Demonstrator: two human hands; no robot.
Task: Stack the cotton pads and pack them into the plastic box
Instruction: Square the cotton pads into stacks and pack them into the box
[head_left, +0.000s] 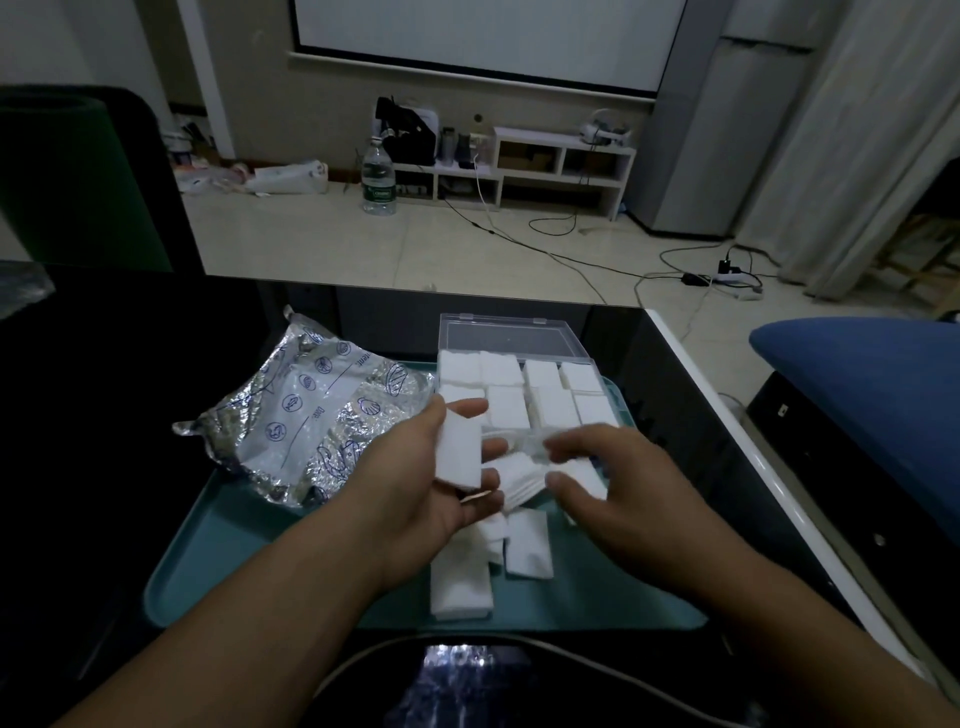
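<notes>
Left hand (415, 483) holds pad stack (459, 451), long axis upright

Left hand (441, 467) holds pad stack (460, 449); right hand (613, 478) seemingly pinching.

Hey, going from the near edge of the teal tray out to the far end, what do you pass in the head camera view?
Thick stack of white cotton pads → left hand gripping a small stack of white pads → clear plastic box with rows of white pads → its open transparent lid.
</notes>
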